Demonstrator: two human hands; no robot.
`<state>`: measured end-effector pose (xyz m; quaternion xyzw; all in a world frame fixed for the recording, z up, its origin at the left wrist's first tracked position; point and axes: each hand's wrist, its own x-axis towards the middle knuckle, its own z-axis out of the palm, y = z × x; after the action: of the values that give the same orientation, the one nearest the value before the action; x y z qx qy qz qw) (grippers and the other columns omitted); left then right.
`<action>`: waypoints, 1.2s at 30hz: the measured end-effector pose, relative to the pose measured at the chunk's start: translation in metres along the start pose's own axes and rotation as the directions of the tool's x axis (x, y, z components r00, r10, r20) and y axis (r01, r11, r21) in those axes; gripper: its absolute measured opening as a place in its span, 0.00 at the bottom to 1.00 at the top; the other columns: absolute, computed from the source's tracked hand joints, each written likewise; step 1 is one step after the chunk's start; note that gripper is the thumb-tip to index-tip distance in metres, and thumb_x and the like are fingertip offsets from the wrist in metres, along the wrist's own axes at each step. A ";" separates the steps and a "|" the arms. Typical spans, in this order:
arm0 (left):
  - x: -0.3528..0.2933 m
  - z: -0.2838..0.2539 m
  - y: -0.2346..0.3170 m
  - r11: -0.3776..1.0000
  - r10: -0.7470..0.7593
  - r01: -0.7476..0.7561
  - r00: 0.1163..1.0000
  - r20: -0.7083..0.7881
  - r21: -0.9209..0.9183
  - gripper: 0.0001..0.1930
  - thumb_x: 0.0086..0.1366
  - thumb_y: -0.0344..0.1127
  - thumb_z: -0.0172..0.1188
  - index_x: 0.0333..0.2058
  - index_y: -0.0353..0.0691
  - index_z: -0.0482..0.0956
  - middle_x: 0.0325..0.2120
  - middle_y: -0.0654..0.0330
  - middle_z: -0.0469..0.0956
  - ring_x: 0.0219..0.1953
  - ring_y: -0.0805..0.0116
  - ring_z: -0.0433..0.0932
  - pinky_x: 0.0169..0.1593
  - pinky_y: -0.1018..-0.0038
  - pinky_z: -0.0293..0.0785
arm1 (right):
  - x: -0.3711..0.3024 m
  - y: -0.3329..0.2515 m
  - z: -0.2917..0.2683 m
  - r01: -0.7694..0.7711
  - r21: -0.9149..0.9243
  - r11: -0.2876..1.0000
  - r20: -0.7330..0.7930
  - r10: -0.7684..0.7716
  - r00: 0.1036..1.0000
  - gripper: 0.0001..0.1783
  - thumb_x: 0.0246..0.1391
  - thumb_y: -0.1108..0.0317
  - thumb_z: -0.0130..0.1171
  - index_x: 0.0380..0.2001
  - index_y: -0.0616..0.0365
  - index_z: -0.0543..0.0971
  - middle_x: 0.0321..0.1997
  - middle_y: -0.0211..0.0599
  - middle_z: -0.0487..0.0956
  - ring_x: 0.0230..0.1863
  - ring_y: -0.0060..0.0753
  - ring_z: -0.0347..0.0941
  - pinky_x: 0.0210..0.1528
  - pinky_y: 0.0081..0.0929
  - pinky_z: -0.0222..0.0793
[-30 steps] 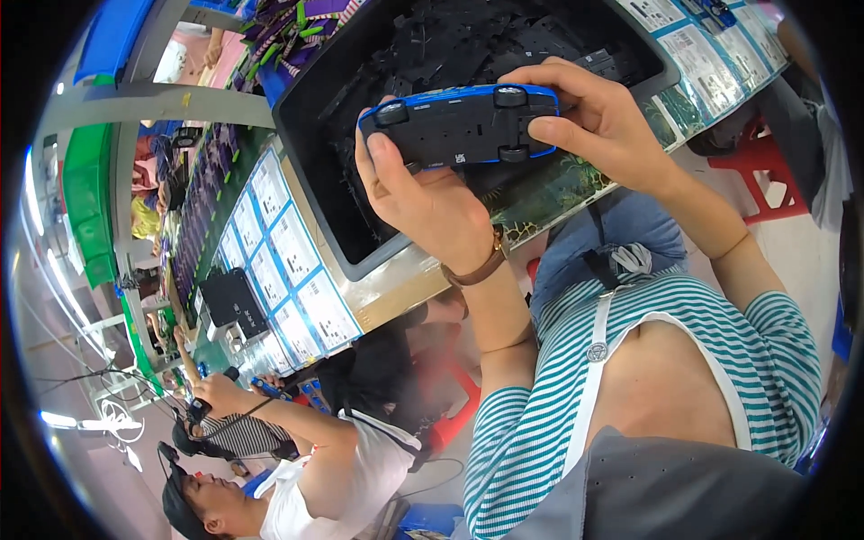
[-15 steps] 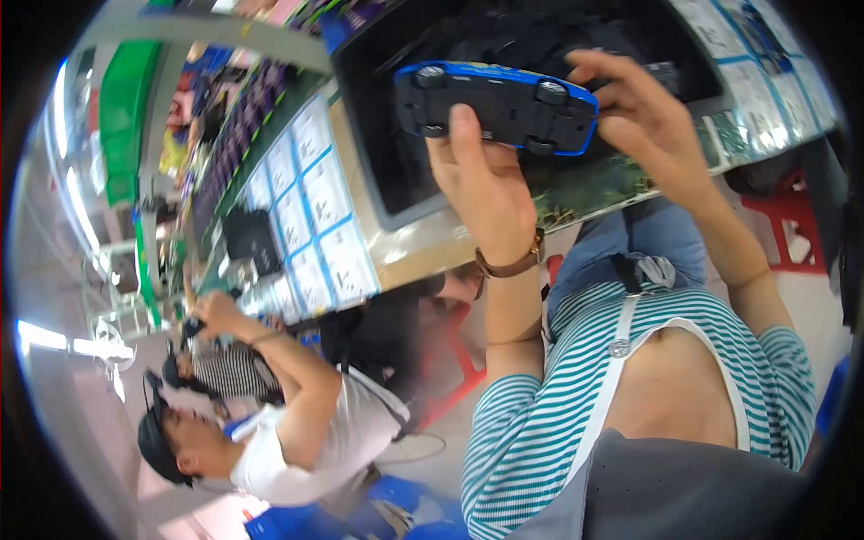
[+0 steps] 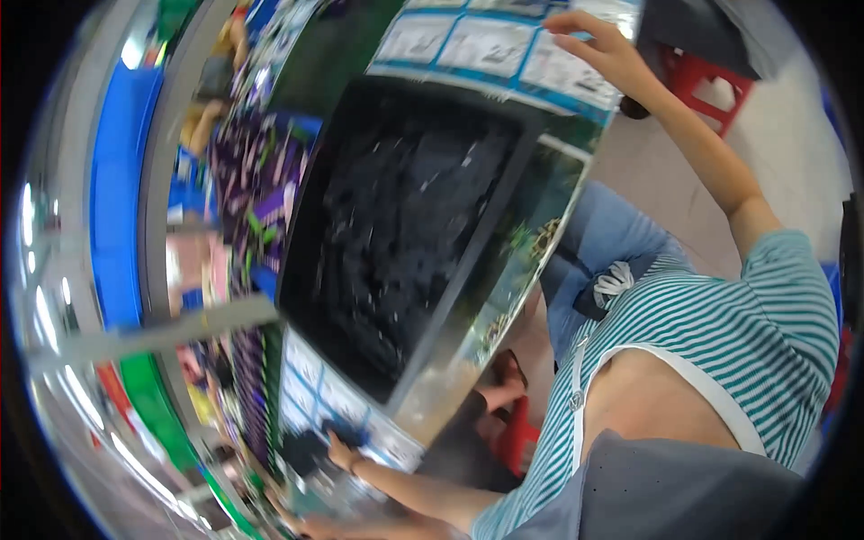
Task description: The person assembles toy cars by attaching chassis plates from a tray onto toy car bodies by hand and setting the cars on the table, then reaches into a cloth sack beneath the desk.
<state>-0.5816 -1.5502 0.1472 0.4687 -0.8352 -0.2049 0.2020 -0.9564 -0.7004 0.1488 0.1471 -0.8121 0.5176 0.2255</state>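
Note:
My left hand, a band on its wrist, reaches far to the left over the white sheets with blue borders. It is beside a dark blue, blurred shape and a black object; motion blur hides its grip. Over the sheets at the far right of the table is my right hand, fingers apart and holding nothing visible. Between the hands sits a large black tray with black plastic pieces inside. The blue toy car's outline cannot be made out clearly.
Beyond the tray runs a line of purple and green items. A grey post crosses at left. Another person's arm is below my left forearm. Red stools stand right and beneath the table.
My left hand has swung from over the tray to the far left, and the blue toy car is gone from over the tray. My right hand has moved away rightward. The view has turned.

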 end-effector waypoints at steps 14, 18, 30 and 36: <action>-0.028 0.020 0.134 0.915 0.242 -0.354 0.866 -0.437 -0.194 0.24 0.68 0.47 0.52 0.47 0.27 0.76 0.45 0.50 0.77 0.47 0.62 0.76 0.50 0.68 0.72 | 0.058 0.080 -0.040 -0.139 -0.554 0.821 -0.200 0.032 0.979 0.12 0.49 0.70 0.65 0.33 0.63 0.72 0.43 0.55 0.68 0.37 0.59 0.70 0.40 0.44 0.68; -0.165 0.011 0.286 0.650 0.253 -0.434 0.898 -0.361 -0.624 0.26 0.72 0.46 0.44 0.58 0.30 0.65 0.57 0.48 0.66 0.60 0.58 0.65 0.61 0.62 0.61 | 0.064 0.091 -0.031 -0.032 -0.671 0.741 -0.097 -0.045 0.994 0.10 0.54 0.69 0.61 0.34 0.62 0.73 0.36 0.45 0.73 0.35 0.47 0.72 0.38 0.38 0.67; -0.326 0.151 0.461 -0.333 0.617 0.685 0.678 0.399 -0.648 0.34 0.68 0.63 0.39 0.57 0.39 0.65 0.59 0.42 0.63 0.61 0.43 0.62 0.65 0.49 0.56 | 0.022 -0.157 0.067 0.471 -0.009 0.882 0.303 -0.446 0.842 0.10 0.49 0.69 0.65 0.34 0.58 0.77 0.48 0.36 0.73 0.37 0.30 0.75 0.37 0.23 0.73; -0.315 0.164 0.458 -0.366 0.526 0.468 0.817 0.236 -0.804 0.31 0.69 0.62 0.39 0.59 0.46 0.64 0.58 0.53 0.67 0.59 0.53 0.66 0.61 0.50 0.62 | 0.003 -0.185 0.116 0.451 0.252 0.856 0.357 -0.515 0.779 0.12 0.46 0.69 0.66 0.32 0.59 0.75 0.42 0.37 0.71 0.31 0.38 0.75 0.34 0.29 0.73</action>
<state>-0.8387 -1.0343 0.2079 -0.0309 -0.3031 -0.9222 0.2380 -0.8967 -0.8838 0.2513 0.4734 -0.7337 0.4596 0.1625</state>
